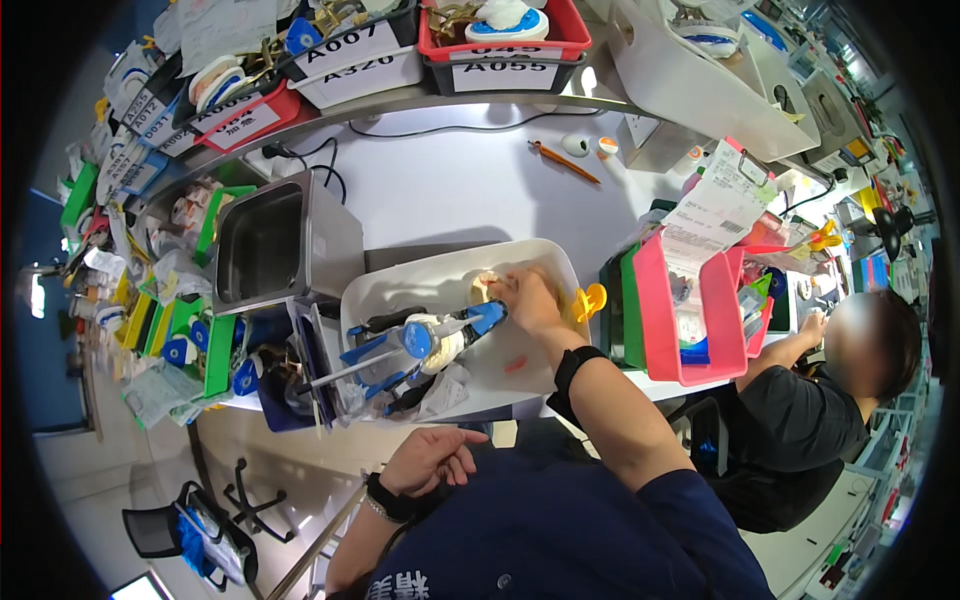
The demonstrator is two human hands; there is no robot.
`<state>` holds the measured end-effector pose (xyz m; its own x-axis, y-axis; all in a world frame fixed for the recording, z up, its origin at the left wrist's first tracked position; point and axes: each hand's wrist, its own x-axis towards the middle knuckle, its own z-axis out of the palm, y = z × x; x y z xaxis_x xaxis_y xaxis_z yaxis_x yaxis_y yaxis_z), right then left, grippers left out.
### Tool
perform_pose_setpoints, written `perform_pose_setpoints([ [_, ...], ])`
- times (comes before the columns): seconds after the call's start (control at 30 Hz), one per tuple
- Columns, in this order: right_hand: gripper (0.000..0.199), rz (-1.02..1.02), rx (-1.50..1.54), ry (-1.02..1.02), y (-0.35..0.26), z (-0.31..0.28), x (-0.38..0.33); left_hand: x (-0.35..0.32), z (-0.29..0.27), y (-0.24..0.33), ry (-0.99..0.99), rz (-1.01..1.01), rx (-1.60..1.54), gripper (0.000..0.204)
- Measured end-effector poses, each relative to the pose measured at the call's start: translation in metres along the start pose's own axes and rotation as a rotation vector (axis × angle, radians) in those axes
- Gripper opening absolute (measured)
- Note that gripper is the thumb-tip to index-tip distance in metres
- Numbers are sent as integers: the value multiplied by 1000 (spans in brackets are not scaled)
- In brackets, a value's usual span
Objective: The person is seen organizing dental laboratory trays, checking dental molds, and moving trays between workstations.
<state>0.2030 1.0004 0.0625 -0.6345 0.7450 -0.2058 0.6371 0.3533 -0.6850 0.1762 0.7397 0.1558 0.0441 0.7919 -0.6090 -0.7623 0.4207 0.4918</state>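
Work looks barely begun: my left hand rests loosely open near my body, holding nothing. In the white tray on the tabletop, the blue-and-white articulator lies untouched, while my right hand closes its fingers on a pale dental cast further right.

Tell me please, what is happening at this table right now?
A person in a dark blue top reaches the right hand into a white tray on the table, touching a small pale piece there. A blue and white articulator lies in the same tray. The left hand hangs loose near the body, holding nothing. A metal tank stands beside the tray. Another person sits to the right.
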Motion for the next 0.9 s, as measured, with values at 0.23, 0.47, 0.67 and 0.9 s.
perform_pose_setpoints([
  [0.23,26,-79,105,-24,0,-3,0,-7,4,0,66,48,36,31],
  [0.47,19,-77,44,10,-1,-7,2,-15,5,1,159,164,-73,37],
  [0.67,22,82,50,-64,-8,-14,3,-26,4,4,185,218,-81,40],
  [0.9,42,82,-135,-85,-26,-34,-15,-38,-11,-10,252,270,-116,39],
])
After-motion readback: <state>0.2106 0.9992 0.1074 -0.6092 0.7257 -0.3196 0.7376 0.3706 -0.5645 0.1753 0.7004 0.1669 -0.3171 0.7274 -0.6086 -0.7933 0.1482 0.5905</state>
